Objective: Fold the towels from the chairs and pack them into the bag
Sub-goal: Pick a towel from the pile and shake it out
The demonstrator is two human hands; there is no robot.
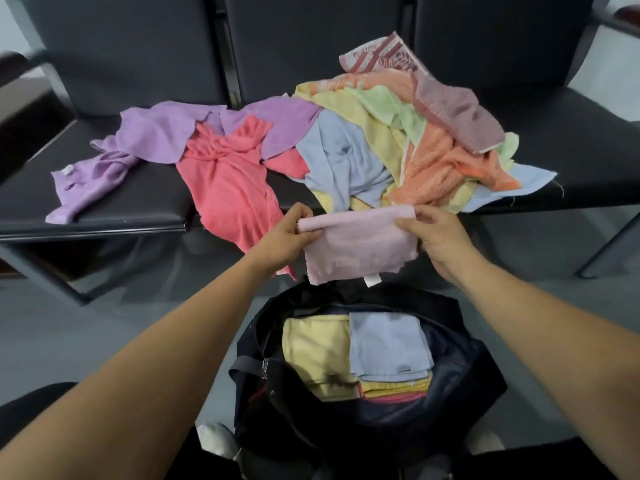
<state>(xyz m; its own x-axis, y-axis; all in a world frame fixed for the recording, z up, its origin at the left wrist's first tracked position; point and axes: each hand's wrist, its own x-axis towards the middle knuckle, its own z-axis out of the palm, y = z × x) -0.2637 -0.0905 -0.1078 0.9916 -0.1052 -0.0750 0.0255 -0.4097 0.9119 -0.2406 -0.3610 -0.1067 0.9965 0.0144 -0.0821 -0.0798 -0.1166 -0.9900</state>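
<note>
Directly below the head camera, a soft pale pink towel (360, 247), folded to a rough rectangle, hung just above the open black bag (460, 368). The left hand (291, 233) pinched its upper left corner between curled fingers and thumb. The right hand (436, 237) pinched the upper right edge likewise. A small white tag showed at the towel's lower hem.

Inside the bag lay a folded yellow towel (311, 348) beside a folded blue towel (384, 344). Yellow and pink layers lay beneath, their count hard to tell. Dark lining showed along the bag's right side, and its near wall was lost in dark shapes at the frame's bottom.

Beyond, a crumpled pile (381, 133) of loose terry towels sprawled across the black padded chairs (138, 199). A coral towel (225, 188) draped over one seat's front edge.
</note>
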